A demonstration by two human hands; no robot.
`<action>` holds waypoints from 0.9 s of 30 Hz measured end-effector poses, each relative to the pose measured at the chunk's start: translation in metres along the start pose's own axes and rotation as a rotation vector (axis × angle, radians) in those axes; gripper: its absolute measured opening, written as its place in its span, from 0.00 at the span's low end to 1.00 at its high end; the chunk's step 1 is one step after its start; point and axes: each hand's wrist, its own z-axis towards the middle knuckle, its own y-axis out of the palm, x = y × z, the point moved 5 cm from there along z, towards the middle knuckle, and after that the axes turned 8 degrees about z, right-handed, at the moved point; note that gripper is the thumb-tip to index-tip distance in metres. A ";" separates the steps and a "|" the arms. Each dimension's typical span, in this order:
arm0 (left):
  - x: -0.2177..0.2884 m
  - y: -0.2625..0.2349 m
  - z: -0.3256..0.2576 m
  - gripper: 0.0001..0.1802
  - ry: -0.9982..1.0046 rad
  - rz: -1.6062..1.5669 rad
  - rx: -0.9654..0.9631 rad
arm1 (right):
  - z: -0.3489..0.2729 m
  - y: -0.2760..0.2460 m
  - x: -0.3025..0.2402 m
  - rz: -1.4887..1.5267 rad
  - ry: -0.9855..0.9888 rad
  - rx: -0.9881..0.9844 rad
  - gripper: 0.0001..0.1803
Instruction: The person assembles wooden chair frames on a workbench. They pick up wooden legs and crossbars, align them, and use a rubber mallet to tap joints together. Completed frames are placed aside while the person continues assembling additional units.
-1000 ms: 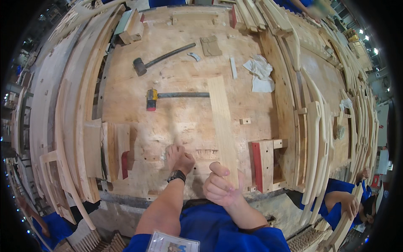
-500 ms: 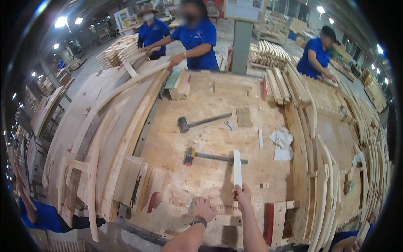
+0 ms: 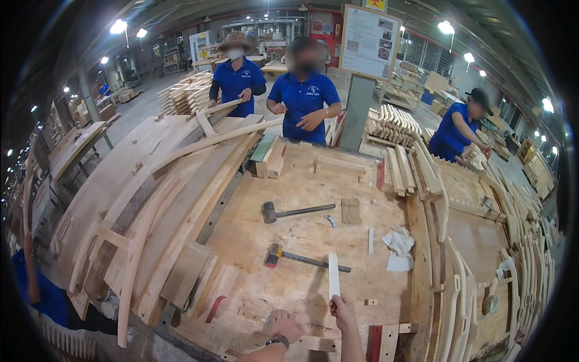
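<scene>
- Head view: your pale workbench (image 3: 247, 295) fills the middle, its top carrying tools and scraps of several kinds.
- Beyond its far edge, two co-workers in blue shirts (image 3: 304, 102) stand facing you; another person in blue (image 3: 452, 133) bends over work at the far right.
- Long curved wooden rails (image 3: 463, 301) stand along your right side, and a curved frame piece (image 3: 139, 253) lies to your left.
- Near your right hand sits a wooden block with a red face (image 3: 389, 341).
- Two mallets lie on the top: a dark one (image 3: 298, 212) farther off, and a yellow-and-red-headed one (image 3: 307, 259) closer to you.
- Your wooden strip (image 3: 333, 274) rises from your grip and crosses in front of the nearer mallet's handle; whether they touch, you cannot tell from here.
- Your right hand (image 3: 344, 311) has fingers and thumb wrapped round the strip's lower end.
- Your left hand (image 3: 286, 326) rests low over the bench; whether it holds anything cannot be told.
- A crumpled white cloth (image 3: 398, 242) lies farther right.
- Smallest, a little wooden block (image 3: 370, 301) sits right of the strip.
</scene>
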 end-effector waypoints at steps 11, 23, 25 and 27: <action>-0.002 -0.007 0.001 0.26 -0.007 -0.034 -0.044 | 0.007 -0.009 0.033 0.142 -0.001 -0.012 0.09; -0.008 0.003 -0.003 0.19 -0.009 0.012 0.127 | -0.021 0.001 0.078 0.133 0.047 0.089 0.11; 0.002 0.006 -0.004 0.23 0.013 0.015 0.074 | -0.027 -0.004 0.073 0.160 0.030 0.110 0.13; 0.004 -0.001 0.004 0.25 0.011 -0.005 0.036 | -0.031 0.002 0.079 0.138 0.094 0.121 0.13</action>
